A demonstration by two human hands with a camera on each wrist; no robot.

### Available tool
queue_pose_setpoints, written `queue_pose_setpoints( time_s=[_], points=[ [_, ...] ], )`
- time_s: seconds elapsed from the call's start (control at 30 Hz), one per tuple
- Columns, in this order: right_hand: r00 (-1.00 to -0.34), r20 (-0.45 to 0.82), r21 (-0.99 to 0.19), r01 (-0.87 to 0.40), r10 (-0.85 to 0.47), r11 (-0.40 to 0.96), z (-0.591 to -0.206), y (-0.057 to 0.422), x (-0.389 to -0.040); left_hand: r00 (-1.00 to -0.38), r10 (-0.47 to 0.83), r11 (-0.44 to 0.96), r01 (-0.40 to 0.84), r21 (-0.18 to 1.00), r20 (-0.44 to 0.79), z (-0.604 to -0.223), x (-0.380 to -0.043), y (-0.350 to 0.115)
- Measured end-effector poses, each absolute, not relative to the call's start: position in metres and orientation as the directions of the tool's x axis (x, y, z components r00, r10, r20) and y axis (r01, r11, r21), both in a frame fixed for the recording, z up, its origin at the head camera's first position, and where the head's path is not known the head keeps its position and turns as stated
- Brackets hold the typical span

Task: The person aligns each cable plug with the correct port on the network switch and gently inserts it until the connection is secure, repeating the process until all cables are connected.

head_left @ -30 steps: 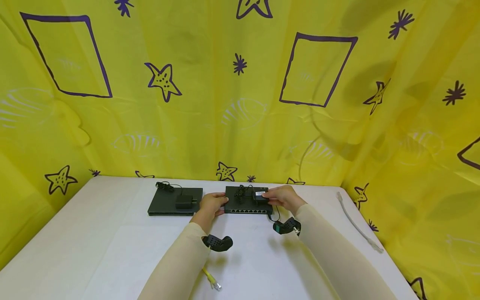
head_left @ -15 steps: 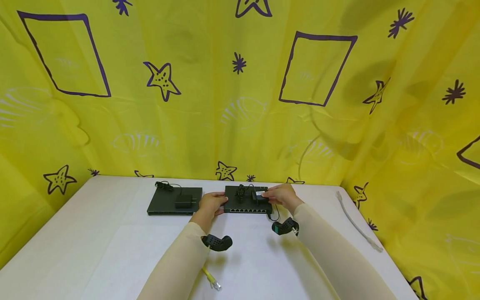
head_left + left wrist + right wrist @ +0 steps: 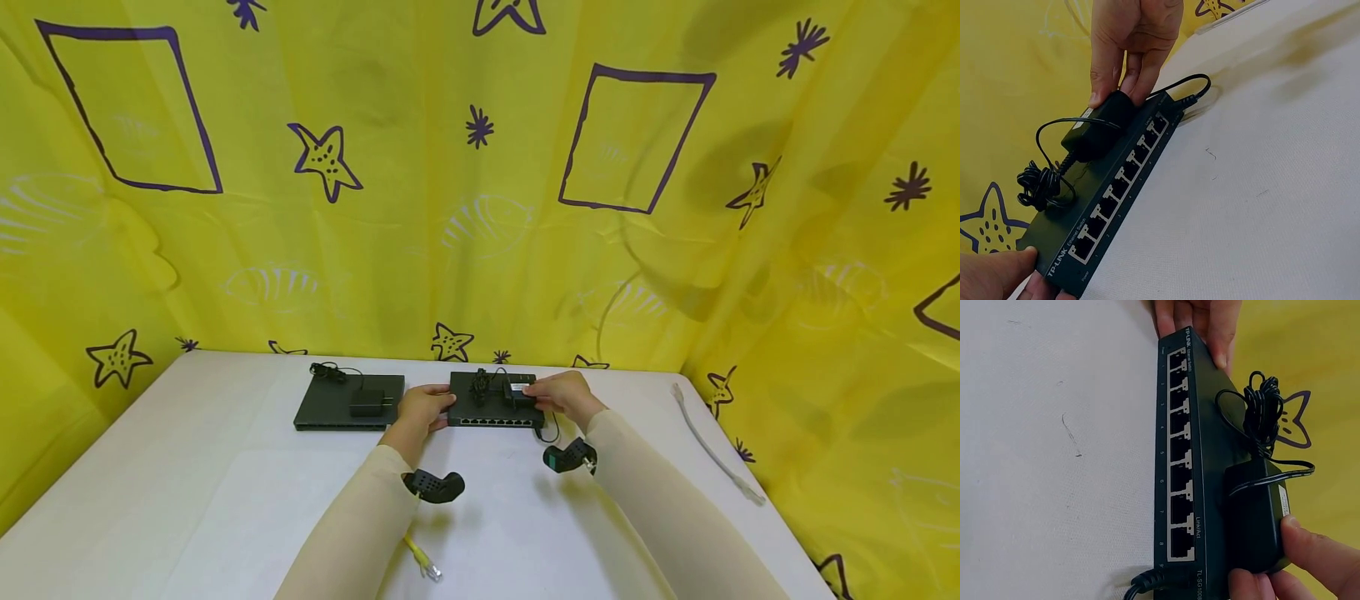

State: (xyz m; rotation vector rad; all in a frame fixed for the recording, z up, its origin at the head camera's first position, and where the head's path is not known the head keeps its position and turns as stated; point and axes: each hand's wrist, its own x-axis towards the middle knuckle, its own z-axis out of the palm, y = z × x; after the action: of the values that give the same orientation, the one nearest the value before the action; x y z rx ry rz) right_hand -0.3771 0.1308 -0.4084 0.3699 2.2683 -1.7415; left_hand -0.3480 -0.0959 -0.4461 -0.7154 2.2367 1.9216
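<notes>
A black Ethernet switch (image 3: 468, 412) with a row of ports lies near the back of the table in the head view. My left hand (image 3: 423, 412) grips its left end, thumb on top and fingers at the lower edge. On top of the switch sits a black power adapter (image 3: 1254, 519) with a bundled cord (image 3: 1264, 415). My right hand (image 3: 567, 393) pinches the adapter's end between thumb and fingers. A black cable plug (image 3: 1186, 102) is in the switch's end port, past the numbered row. The adapter's underside is hidden.
Left of my left hand lies another flat black box (image 3: 322, 408), with a second power adapter (image 3: 367, 403) on it. A yellow network cable (image 3: 422, 557) shows beside my left sleeve. A grey cable (image 3: 708, 446) lies along the right edge. Yellow curtains enclose the table (image 3: 225, 467).
</notes>
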Motion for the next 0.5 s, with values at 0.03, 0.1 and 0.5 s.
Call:
queue_pose_setpoints(
  time_s=[0.03,0.1,0.5],
  points=[
    [-0.934,-0.355,-0.901,0.355,0.047,0.248,-0.4083,0.1304,-0.3768,-0.884,-0.279,0.090,-0.413,0.906,-0.375,-0.4464,-0.3485,-0.0959],
    [-0.931,-0.361,-0.902,0.362,0.051,0.235,-0.4070,0.1303,-0.3758,-0.884,-0.279,0.092,-0.412,0.907,-0.374,-0.4468,-0.3490,-0.0961],
    [-0.928,-0.372,-0.903,0.368,0.025,0.224,-0.4018,0.1372,-0.3771,-0.879,-0.276,0.095,-0.428,0.899,-0.389,-0.4471,-0.3513,-0.0962]
  ],
)
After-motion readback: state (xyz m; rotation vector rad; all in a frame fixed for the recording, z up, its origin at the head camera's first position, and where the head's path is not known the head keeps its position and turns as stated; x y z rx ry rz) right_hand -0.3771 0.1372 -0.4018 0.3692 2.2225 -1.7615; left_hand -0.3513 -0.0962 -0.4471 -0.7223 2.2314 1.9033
